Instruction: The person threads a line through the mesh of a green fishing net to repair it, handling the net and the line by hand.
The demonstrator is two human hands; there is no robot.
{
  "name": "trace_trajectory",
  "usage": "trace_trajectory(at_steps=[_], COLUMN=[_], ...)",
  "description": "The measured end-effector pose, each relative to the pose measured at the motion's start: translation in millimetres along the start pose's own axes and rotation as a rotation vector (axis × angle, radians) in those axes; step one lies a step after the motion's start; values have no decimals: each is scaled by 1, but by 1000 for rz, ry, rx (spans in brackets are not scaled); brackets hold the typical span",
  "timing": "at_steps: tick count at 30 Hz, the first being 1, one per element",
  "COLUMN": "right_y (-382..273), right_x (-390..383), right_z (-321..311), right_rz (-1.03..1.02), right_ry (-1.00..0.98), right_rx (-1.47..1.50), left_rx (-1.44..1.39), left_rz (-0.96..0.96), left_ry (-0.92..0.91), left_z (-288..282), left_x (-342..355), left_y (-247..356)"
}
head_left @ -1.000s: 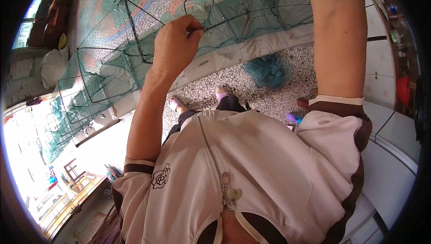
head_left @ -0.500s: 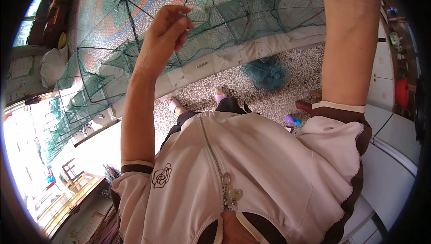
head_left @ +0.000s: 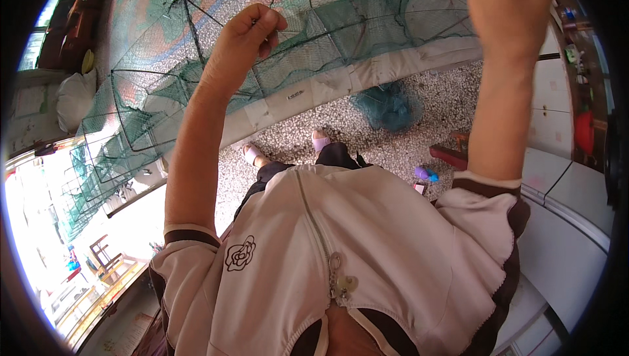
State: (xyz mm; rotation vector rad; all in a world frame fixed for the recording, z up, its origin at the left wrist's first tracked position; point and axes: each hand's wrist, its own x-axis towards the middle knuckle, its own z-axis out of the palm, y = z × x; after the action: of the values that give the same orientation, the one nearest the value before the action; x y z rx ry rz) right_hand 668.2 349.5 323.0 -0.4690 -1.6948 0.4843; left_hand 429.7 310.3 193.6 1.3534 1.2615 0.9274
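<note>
Netting (head_left: 327, 44) lies beneath the nearer left grip (head_left: 246, 31), long axis running from its lower left to its right, that grip curled narrow, nothing visibly held, while the right grip (head_left: 510, 2), fingers cropped, cannot be read.

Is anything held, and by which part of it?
Cannot tell: the left hand shows nothing clearly held; the right hand is cut off by the picture's edge.

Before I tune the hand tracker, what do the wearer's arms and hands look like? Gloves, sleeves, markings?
Left hand and right hand: bare, no gloves or wristwear visible; the right is blurred, fingers out of frame. Forearms uncovered. Short, loose pale-beige sleeves end in dark brown bands with pale edging.
</note>
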Motion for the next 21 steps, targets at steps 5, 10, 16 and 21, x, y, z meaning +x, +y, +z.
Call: trace_trajectory(at_steps=[5,10,16,21], right_y=[12,27,38,42], right_x=[-93,-154,-167,-168], right_z=[15,39,57,71], right_rz=[89,599,646,568], right_ry=[-435,-437,-379,-283], right_rx=[-337,-222,-237,-258], left_rx=[-387,-553,-440,-115], left_rz=[-129,-133,-162,-193], left_ry=[144,23,52,32], left_z=[3,-11,-9,1], left_x=[-2,4,4,0], left_y=[1,-20,-21,-13])
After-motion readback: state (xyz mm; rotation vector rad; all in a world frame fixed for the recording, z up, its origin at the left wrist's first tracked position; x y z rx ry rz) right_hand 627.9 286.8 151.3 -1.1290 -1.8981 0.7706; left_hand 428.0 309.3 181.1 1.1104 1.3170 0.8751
